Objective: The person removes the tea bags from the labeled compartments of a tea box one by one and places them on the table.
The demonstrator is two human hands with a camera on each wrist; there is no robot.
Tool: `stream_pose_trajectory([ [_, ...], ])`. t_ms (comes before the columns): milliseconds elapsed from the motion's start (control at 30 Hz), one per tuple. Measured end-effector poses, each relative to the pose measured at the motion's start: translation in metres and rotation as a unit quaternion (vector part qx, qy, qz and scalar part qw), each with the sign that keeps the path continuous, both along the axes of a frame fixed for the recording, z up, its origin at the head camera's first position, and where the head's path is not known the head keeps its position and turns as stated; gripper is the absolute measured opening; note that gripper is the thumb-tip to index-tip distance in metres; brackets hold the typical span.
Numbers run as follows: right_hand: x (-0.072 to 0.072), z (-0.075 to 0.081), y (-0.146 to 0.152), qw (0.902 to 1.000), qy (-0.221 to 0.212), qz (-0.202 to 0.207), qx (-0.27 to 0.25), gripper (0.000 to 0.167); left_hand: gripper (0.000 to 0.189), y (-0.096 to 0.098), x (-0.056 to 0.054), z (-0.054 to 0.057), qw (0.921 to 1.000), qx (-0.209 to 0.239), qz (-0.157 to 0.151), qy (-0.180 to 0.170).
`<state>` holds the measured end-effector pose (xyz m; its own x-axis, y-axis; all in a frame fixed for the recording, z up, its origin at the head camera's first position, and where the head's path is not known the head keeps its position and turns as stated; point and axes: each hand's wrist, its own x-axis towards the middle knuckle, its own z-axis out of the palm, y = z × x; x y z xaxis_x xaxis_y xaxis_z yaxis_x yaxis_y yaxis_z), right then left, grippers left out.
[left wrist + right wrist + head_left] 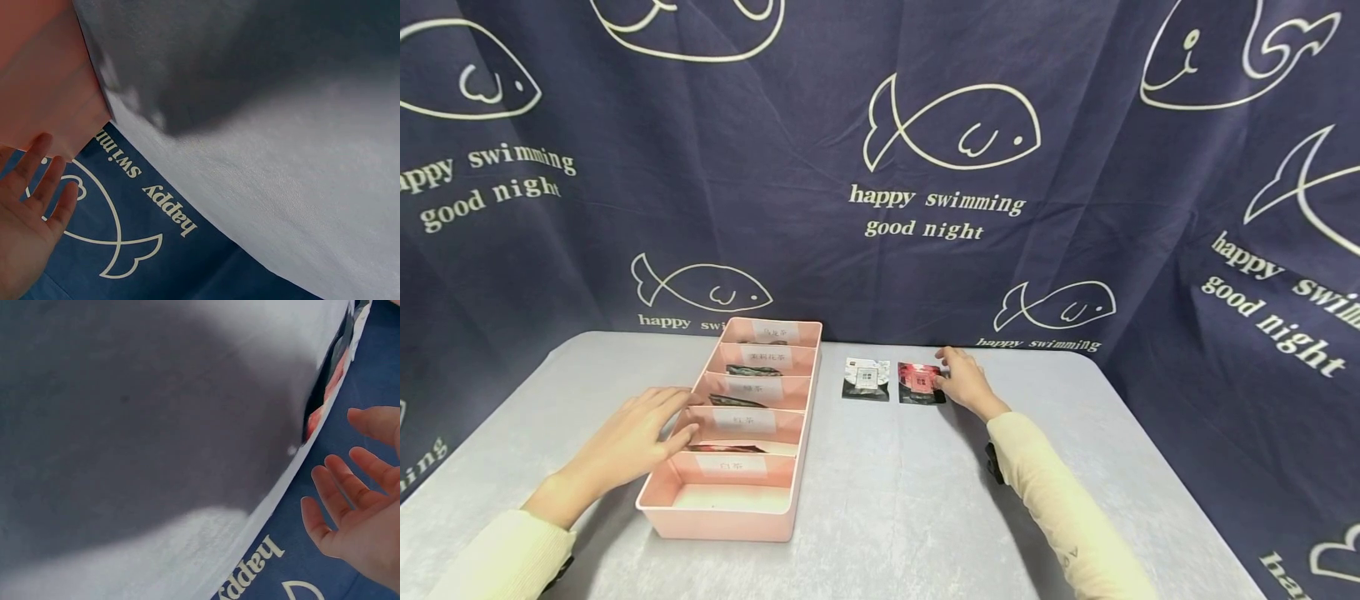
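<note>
A pink divided box (715, 522) with labelled compartments stands on the table, left of the middle. My left hand (632, 433) lies at its left edge, fingers loosely bent over the rim; in the left wrist view the fingers (44, 181) show beside the pink wall. To the right, a red and black sachet (917, 382) lies flat beside a white and black sachet (866, 380). My right hand (967, 382) is at the red sachet's right edge, thumb over it, fingers spread in the right wrist view. Whether the thumb touches it, I cannot tell.
Dark sachets (752, 371) sit in the box's farther compartments, and a red one (727, 449) lies in the second from the front. The nearest compartment shows its bare floor. A dark blue fish-print curtain (820, 217) hangs behind the grey table (880, 517).
</note>
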<state>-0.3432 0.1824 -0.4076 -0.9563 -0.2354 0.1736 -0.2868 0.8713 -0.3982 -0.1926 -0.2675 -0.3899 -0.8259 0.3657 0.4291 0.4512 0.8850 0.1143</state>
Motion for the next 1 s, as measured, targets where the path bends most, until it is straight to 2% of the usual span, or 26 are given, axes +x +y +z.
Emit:
stream_pose_trajectory([
  [200, 0.009, 0.008, -0.008, 0.9991, 0.031, 0.029, 0.008, 0.038, 0.042, -0.001, -0.001, -0.002, 1.0, -0.002, 0.006, -0.002],
  [467, 0.027, 0.018, -0.028, 0.9927, 0.089, 0.08, 0.011, 0.035, 0.04, -0.001, -0.002, -0.002, 1.0, 0.004, 0.002, 0.003],
  [733, 0.049, 0.027, -0.053, 0.9877, 0.093, 0.123, 0.027, 0.033, 0.041, -0.001, -0.001, -0.001, 1.0, -0.001, 0.002, 0.002],
  [1000, 0.067, 0.032, -0.077, 0.9742, 0.126, 0.178, 0.057, 0.03, 0.042, -0.001, 0.0, 0.001, 1.0, -0.002, 0.001, -0.006],
])
